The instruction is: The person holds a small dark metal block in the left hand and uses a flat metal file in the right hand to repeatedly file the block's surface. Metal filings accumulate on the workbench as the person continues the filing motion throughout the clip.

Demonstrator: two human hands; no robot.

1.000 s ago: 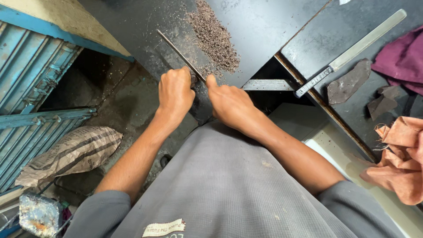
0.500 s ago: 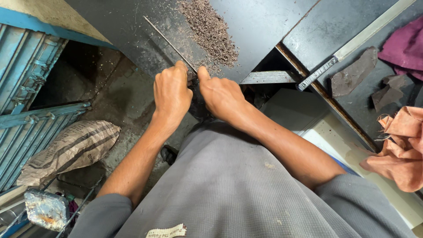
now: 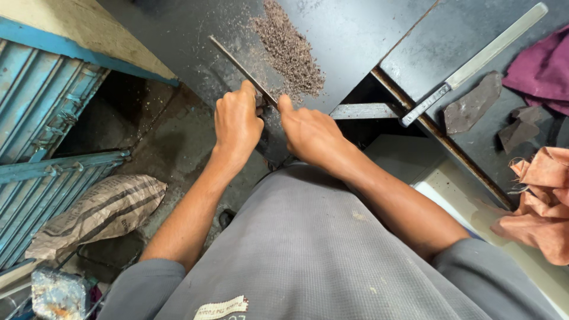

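Thin dark metal rod lying slantwise across dark steel bench top, near end at bench edge, just beside pile of brown metal filings. Left hand clenched round near end of rod. Right hand closed just beside it, thumb pressing near rod; what it grips hidden. Rod likely stiff, light, slender, perhaps gritty with filings; best held close to near end, both hands together. Long flat steel file lying well apart, right.
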